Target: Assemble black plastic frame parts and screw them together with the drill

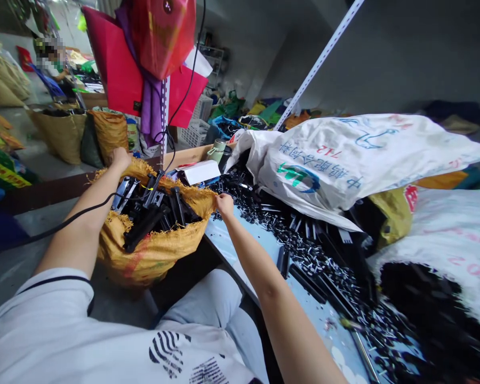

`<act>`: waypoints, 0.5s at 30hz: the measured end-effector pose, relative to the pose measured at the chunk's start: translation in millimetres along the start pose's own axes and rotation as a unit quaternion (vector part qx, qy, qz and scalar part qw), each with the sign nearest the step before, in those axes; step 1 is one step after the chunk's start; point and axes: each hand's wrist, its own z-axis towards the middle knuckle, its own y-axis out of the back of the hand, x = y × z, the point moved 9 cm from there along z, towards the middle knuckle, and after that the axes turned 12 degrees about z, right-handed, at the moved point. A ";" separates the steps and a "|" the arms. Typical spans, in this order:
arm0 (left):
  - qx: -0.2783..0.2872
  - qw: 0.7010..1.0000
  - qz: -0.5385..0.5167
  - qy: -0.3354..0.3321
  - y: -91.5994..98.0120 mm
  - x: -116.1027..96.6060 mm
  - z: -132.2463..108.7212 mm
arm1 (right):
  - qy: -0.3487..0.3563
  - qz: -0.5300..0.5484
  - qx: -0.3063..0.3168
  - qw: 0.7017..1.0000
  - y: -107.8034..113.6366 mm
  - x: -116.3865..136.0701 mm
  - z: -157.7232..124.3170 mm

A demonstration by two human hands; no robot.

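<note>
Orange woven sack (156, 258), mouth open, beside the left edge of the blue table (227, 237); black plastic parts (150, 225) inside. Left hand (120, 158) and right hand (224, 205) grip opposite sides of its rim.

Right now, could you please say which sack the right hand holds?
The nearer orange sack, with dark parts inside: the right hand pinches its rim, touching neither the white sacks nor the farther orange sack.

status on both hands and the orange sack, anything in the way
Right hand gripping orange sack's rim; left hand at far rim, grip unclear. Sack open, dark parts inside. Black cable crossing left forearm and sack mouth.
</note>
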 end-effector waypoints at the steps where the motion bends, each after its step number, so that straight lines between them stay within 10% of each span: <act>1: -0.022 0.999 0.018 -0.017 5.3 -7.9 -10.6 | 0.001 0.002 0.001 1.000 -0.4 -0.9 0.4; 9: 0.092 0.932 0.137 -0.321 -20.7 -73.3 -147.0 | 0.007 0.022 0.014 1.000 -6.2 -8.5 0.2; 15: 0.083 0.885 0.205 -0.409 -21.0 -65.1 -114.6 | 0.027 0.033 -0.003 0.999 4.2 -0.4 -4.5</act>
